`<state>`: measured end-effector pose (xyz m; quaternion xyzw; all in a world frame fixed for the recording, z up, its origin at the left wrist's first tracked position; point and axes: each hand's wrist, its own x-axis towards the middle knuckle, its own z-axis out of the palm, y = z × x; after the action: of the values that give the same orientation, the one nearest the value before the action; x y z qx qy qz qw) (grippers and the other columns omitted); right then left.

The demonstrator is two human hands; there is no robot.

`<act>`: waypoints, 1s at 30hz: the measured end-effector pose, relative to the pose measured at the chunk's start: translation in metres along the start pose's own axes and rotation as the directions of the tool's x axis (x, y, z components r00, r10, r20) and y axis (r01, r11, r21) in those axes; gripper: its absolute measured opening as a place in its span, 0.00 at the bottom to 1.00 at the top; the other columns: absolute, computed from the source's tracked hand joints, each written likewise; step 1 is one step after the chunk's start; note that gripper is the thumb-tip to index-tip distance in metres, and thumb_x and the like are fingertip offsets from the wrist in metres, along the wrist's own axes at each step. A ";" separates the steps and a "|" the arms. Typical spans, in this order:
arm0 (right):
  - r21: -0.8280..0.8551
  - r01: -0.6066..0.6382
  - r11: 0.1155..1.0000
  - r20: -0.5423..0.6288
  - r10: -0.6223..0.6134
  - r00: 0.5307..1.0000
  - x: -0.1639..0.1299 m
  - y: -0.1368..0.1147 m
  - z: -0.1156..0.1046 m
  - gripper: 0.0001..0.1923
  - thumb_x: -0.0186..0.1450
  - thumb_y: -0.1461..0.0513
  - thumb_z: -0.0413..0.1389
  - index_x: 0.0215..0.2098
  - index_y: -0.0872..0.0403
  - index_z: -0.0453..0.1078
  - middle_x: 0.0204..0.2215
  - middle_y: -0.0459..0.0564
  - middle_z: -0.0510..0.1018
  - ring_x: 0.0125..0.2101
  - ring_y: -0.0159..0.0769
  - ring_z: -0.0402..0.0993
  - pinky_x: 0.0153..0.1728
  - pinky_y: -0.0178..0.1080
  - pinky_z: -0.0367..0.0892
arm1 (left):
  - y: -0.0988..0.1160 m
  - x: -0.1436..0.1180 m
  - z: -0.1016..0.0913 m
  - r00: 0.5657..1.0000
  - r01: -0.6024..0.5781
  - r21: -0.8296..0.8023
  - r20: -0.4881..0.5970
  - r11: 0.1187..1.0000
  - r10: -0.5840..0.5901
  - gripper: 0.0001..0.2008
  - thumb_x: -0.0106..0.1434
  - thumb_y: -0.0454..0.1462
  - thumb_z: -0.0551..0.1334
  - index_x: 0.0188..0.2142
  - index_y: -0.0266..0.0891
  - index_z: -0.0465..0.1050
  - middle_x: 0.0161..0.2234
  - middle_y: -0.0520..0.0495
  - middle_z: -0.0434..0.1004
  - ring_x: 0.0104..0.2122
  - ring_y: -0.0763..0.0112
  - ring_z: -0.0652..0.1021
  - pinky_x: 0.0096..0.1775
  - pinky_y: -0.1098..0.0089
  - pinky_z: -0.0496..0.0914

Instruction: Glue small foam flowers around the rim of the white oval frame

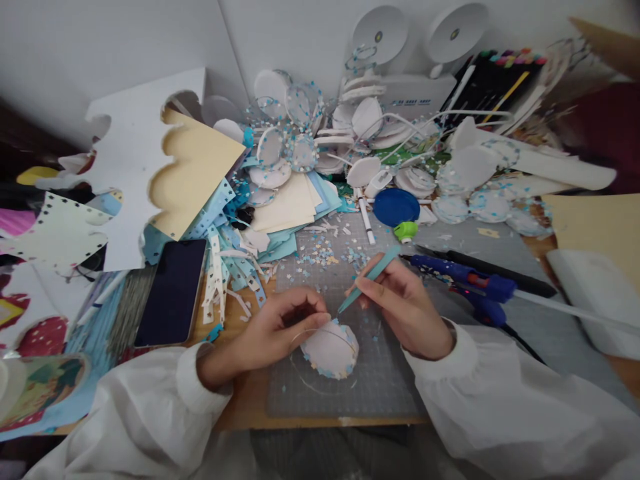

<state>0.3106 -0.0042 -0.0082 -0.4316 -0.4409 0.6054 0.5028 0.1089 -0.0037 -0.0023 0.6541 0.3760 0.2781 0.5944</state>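
My left hand (280, 325) is closed at the edge of a white round disc (329, 350), thumb and fingertips pinched together there. Small blue and cream paper stars line the disc's rim, and a thin clear or wire loop curves around it. Teal tweezers (374, 272) are gripped in my right hand (407, 305), their tip pointing down just above the disc's upper edge. Whether the tip holds a star is too small to tell. Loose paper stars (325, 253) lie scattered on the grey cutting mat (310, 393) beyond my hands.
A blue glue gun (455, 270) and a black pen-like tool (500, 272) lie at the right. A phone (173, 292) and paper strips (217, 280) are at the left. Behind stand a blue lid (397, 207), paper sheets (283, 207) and many star-decorated white discs (303, 152).
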 end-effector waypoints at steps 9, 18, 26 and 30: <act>-0.069 0.019 0.997 0.012 -0.018 1.000 -0.002 0.001 0.002 0.11 0.58 0.57 0.63 0.29 0.53 0.65 0.23 0.44 0.73 0.22 0.28 0.68 0.22 0.32 0.65 | -0.002 -0.001 0.000 0.999 0.036 -0.001 -0.025 0.999 -0.036 0.09 0.64 0.39 0.60 0.32 0.34 0.68 0.26 0.52 0.66 0.24 0.79 0.64 0.24 0.79 0.59; -0.125 0.018 0.992 0.008 -0.017 1.000 -0.003 0.000 0.003 0.11 0.59 0.56 0.62 0.29 0.53 0.65 0.22 0.43 0.71 0.21 0.28 0.68 0.22 0.33 0.64 | -0.005 0.000 0.000 1.000 0.025 0.022 -0.019 0.999 -0.024 0.08 0.64 0.39 0.59 0.32 0.35 0.68 0.26 0.53 0.65 0.23 0.79 0.63 0.24 0.79 0.59; -0.176 0.066 0.982 0.021 -0.064 0.998 -0.006 -0.002 0.003 0.10 0.60 0.57 0.61 0.29 0.52 0.65 0.21 0.43 0.70 0.20 0.28 0.65 0.20 0.33 0.61 | -0.007 -0.001 0.000 1.000 0.011 0.066 -0.011 0.998 -0.011 0.08 0.65 0.39 0.59 0.33 0.35 0.69 0.27 0.52 0.66 0.25 0.78 0.64 0.25 0.78 0.60; -0.182 0.056 0.982 0.033 -0.050 0.998 -0.006 -0.002 0.004 0.10 0.61 0.57 0.60 0.29 0.52 0.64 0.19 0.42 0.68 0.20 0.28 0.65 0.20 0.33 0.61 | -0.007 -0.001 0.000 1.000 0.005 0.068 -0.023 0.998 -0.003 0.08 0.65 0.39 0.59 0.33 0.35 0.69 0.27 0.52 0.66 0.25 0.78 0.64 0.25 0.78 0.60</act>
<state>0.3079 -0.0107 -0.0049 -0.4555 -0.5132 0.5548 0.4705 0.1070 -0.0044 -0.0095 0.6701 0.3933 0.2714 0.5680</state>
